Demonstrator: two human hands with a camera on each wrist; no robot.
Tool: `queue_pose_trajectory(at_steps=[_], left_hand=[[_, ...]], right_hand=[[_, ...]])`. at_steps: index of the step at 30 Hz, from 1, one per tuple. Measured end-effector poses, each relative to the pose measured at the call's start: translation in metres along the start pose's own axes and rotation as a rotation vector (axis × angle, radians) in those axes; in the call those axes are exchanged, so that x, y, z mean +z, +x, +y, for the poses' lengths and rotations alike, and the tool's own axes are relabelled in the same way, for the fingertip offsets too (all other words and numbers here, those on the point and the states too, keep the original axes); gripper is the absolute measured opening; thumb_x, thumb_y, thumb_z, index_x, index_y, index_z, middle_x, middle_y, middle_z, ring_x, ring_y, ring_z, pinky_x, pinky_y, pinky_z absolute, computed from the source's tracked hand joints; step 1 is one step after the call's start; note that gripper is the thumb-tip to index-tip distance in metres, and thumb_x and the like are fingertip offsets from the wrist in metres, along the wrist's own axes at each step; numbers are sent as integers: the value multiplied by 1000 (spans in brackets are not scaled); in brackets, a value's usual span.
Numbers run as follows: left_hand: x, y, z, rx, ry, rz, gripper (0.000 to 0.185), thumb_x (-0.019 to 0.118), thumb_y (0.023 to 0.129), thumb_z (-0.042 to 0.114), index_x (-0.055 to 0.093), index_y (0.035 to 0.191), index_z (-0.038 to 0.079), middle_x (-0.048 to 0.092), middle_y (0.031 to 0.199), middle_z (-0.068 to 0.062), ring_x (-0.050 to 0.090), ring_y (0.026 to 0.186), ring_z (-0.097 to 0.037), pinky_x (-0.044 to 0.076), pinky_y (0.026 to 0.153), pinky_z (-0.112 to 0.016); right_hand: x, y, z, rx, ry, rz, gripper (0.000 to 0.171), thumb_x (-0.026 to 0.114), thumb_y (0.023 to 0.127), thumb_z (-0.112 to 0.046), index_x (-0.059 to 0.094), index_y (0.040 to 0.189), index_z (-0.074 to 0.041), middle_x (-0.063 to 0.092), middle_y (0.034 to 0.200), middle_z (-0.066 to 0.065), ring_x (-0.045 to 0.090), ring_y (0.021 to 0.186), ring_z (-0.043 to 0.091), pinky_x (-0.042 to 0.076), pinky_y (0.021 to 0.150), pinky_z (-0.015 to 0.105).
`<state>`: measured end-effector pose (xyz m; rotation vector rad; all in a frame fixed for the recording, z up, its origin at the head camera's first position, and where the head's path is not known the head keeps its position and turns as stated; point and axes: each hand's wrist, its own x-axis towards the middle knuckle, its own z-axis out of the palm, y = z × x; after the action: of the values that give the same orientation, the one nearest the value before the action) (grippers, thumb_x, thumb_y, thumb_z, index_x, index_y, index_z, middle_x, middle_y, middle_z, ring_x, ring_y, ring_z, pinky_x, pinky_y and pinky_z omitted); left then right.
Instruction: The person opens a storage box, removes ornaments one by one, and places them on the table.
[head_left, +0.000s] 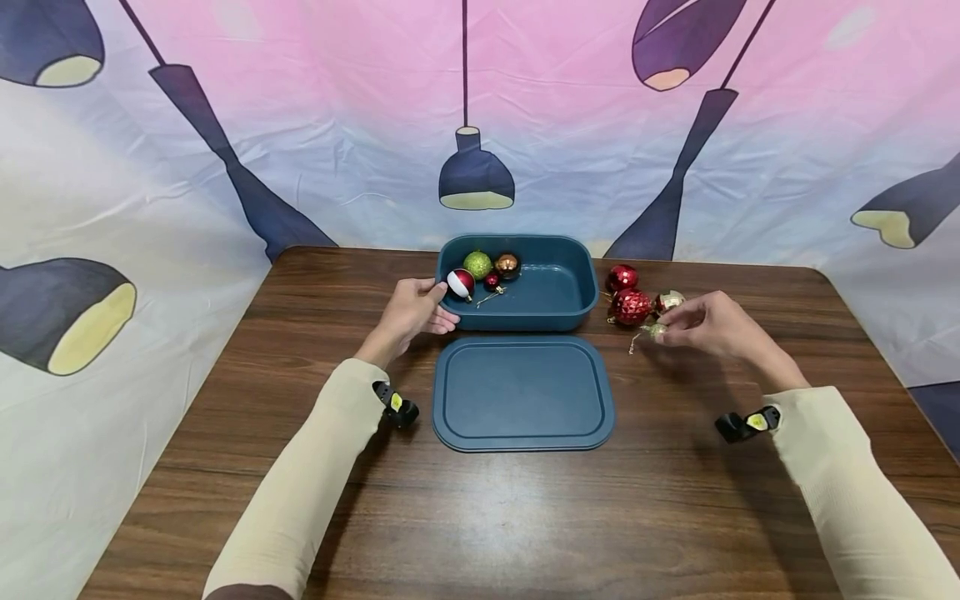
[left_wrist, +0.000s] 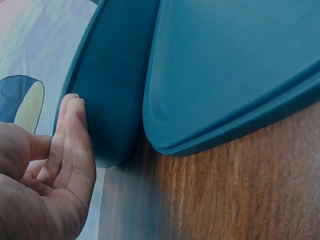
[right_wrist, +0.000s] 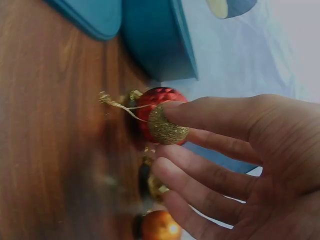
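Note:
My left hand (head_left: 416,315) holds the near left corner of a dark teal box (head_left: 558,322), thumb at the rim and fingers along the outer wall (left_wrist: 75,135). Inside the box lie a green glitter ball (head_left: 477,264), a copper ball (head_left: 507,266), a red-and-white ball (head_left: 461,284) and a small dark red ball (head_left: 491,281) near a gold loop. On the right, my right hand (head_left: 708,323) pinches a small gold glitter Christmas ball (right_wrist: 167,127) between thumb and finger, its gold string hanging free. Just behind it sits a textured red ball (head_left: 630,307).
A flat teal lid (head_left: 523,393) lies on the wooden table (head_left: 480,517) in front of the box. Right of the box are a shiny red ball (head_left: 622,277) and a gold ball (head_left: 669,301). An orange ball (right_wrist: 161,226) shows below the right fingers. A printed cloth (head_left: 375,125) hangs behind.

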<state>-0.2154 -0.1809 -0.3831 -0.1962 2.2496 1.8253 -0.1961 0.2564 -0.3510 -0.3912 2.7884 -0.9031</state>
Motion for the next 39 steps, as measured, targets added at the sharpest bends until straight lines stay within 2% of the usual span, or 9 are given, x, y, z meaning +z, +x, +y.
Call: queue_pose_trajectory(at_steps=[5, 11, 25, 33, 39], left_hand=[[0, 0, 0, -6, 1, -1, 54, 46, 110, 25, 33, 158, 4, 75, 86, -16, 76, 76, -30, 62, 62, -27], [0, 1, 0, -6, -3, 3, 54, 46, 110, 25, 33, 158, 4, 75, 86, -17, 76, 75, -30, 62, 62, -28], [-1, 1, 0, -9, -14, -9, 55, 46, 110, 25, 32, 158, 3, 75, 83, -15, 75, 70, -24, 63, 66, -30], [-1, 1, 1, -7, -11, -2, 54, 46, 110, 25, 32, 158, 3, 75, 85, -16, 75, 72, -27, 62, 62, -28], [0, 1, 0, -15, 1, -1, 54, 47, 110, 25, 33, 158, 4, 75, 86, -16, 75, 72, -26, 63, 65, -30]], right_hand=[[8, 1, 7, 26, -8, 10, 24, 82, 87, -18, 79, 104, -2, 76, 96, 9, 61, 83, 14, 50, 69, 24], [16, 2, 14, 52, 12, 1, 26, 80, 89, -18, 77, 108, -1, 75, 86, 5, 64, 78, 14, 50, 68, 24], [21, 3, 18, 51, 4, -10, 26, 77, 90, -15, 75, 110, 1, 75, 81, 3, 63, 77, 14, 49, 70, 26], [18, 2, 16, 44, 28, -9, 26, 78, 89, -12, 75, 110, 3, 76, 88, 8, 64, 79, 12, 50, 68, 21], [10, 2, 12, 43, 17, 2, 28, 79, 88, -14, 75, 110, 3, 76, 98, 12, 64, 85, 15, 51, 70, 21]])
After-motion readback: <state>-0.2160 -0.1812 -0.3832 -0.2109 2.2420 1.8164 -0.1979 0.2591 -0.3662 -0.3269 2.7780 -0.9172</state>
